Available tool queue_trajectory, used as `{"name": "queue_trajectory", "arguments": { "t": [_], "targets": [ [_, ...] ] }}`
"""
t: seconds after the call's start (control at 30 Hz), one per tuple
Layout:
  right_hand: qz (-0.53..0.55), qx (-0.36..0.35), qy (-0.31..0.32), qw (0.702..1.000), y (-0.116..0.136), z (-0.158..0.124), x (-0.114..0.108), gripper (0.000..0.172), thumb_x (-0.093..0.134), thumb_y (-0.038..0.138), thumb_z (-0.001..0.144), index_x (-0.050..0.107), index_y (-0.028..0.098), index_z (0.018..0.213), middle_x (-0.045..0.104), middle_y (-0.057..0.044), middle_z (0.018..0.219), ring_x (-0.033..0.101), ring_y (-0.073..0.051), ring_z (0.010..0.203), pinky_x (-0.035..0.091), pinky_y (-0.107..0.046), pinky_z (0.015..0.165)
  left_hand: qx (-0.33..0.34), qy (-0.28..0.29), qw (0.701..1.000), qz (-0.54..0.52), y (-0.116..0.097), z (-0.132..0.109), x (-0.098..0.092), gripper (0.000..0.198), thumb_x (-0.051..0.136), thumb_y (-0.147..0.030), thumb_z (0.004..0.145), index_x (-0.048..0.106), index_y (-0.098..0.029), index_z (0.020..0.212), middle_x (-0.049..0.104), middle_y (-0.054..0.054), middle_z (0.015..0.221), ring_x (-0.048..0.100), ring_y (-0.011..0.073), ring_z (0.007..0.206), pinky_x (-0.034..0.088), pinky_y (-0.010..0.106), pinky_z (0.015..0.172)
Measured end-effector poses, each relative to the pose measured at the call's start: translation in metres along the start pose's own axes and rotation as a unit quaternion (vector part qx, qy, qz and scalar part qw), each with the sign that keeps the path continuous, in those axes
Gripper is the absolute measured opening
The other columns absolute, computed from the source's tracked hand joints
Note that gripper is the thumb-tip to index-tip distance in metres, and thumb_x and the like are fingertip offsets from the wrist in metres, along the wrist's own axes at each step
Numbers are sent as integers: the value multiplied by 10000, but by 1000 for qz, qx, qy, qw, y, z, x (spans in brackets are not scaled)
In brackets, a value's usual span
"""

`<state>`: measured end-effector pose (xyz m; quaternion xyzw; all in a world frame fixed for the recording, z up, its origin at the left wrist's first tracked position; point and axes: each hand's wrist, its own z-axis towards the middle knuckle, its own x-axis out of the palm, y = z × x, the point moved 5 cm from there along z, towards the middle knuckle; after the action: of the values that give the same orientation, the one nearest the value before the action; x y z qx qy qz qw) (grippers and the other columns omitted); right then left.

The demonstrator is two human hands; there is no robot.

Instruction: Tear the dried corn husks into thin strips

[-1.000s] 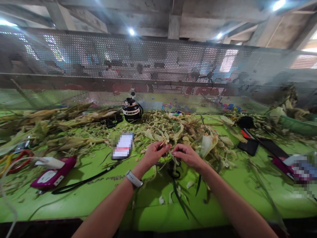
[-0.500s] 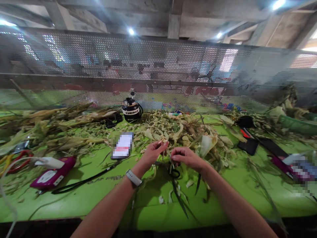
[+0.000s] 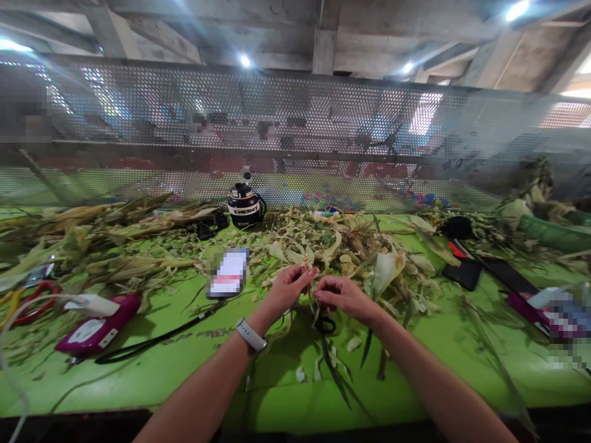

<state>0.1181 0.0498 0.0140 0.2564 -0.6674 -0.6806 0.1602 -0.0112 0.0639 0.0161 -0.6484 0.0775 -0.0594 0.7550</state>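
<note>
My left hand (image 3: pixel 292 286), a pale watch strap (image 3: pixel 250 335) on its wrist, pinches a thin pale strip of corn husk (image 3: pixel 313 288). Close by on the right, my right hand (image 3: pixel 340 296) has its fingers curled together at the same strip; its fingertips partly cover what they grip. Just below the hands lies a black loop (image 3: pixel 327 325) like a scissors handle. Long dark-green leaf blades (image 3: pixel 336 375) and small husk scraps (image 3: pixel 301 373) are on the green tabletop (image 3: pixel 277 400). Behind the hands spreads a heap of dry husks (image 3: pixel 337 243), including a broad cream husk (image 3: pixel 388 271).
At left are a phone (image 3: pixel 228 272), a black strap (image 3: pixel 161 337), a purple device (image 3: pixel 99 323) with a white cable, and red-handled scissors (image 3: pixel 44 295). A black ENERGY jar (image 3: pixel 244 212) stands before a perforated metal screen (image 3: pixel 277 111). More phones (image 3: pixel 464 274) and a green basket (image 3: pixel 556 232) are at right.
My left hand has shifted slightly right and down, and my right hand slightly left, so the fingertips are closer together. The husk strip between them shows less. Tabletop items look unmoved.
</note>
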Motion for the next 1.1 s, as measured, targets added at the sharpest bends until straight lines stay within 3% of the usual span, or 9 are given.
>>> {"name": "queue_trajectory", "arguments": {
  "t": [0.17, 0.33, 0.43, 0.67, 0.83, 0.93, 1.1],
  "targets": [
    [37, -7, 30, 999, 1, -2, -1, 334, 643, 460, 743, 506, 159, 695, 515, 54, 565, 468, -66, 481, 374, -202, 491, -81, 82, 979, -167, 7, -5, 8, 386, 619, -505, 711, 528, -152, 585, 497, -31, 518, 376, 64, 467, 292, 205, 466],
    [29, 9, 108, 994, 6, -9, 4, 326, 667, 424, 731, 504, 149, 664, 521, 47, 560, 462, -66, 488, 355, -195, 486, -63, 14, 974, -219, 11, -1, -1, 241, 696, -394, 676, 656, -164, 737, 614, -3, 672, 513, 91, 589, 405, 199, 567],
    [0, 24, 129, 991, 7, -10, 3, 316, 668, 413, 724, 533, 139, 648, 531, 36, 560, 450, -65, 479, 347, -194, 473, -77, 17, 968, -240, 10, 1, -2, 273, 690, -406, 676, 690, -167, 808, 666, 42, 763, 591, 141, 695, 457, 232, 649],
    [10, -20, -64, 998, 8, -2, -19, 300, 561, 445, 774, 540, 157, 690, 502, 36, 553, 428, -73, 476, 316, -200, 453, -83, -14, 969, -232, 11, 0, -1, 241, 733, -344, 644, 717, -148, 783, 703, 61, 827, 603, 134, 736, 456, 224, 695],
    [-22, -24, -46, 998, 8, -2, -13, 292, 622, 442, 732, 590, 158, 787, 487, 43, 595, 401, -65, 489, 321, -202, 461, -89, 26, 970, -223, 13, -1, 4, 285, 746, -313, 639, 717, -144, 867, 710, 69, 865, 620, 151, 777, 465, 242, 705],
    [-31, -36, -65, 997, 7, -1, -13, 327, 645, 464, 715, 595, 153, 801, 491, 40, 614, 394, -61, 497, 321, -199, 458, -85, 45, 959, -267, 10, -1, 6, 291, 740, -279, 654, 706, -158, 917, 702, 68, 967, 628, 150, 850, 467, 240, 773],
    [-17, -28, -76, 997, 0, 3, -12, 370, 652, 499, 704, 531, 165, 808, 485, 45, 632, 397, -62, 499, 327, -197, 448, -76, 58, 936, -338, 7, -1, 10, 261, 707, -259, 692, 688, -151, 928, 705, 71, 944, 635, 165, 915, 459, 251, 845]
  ]
}}
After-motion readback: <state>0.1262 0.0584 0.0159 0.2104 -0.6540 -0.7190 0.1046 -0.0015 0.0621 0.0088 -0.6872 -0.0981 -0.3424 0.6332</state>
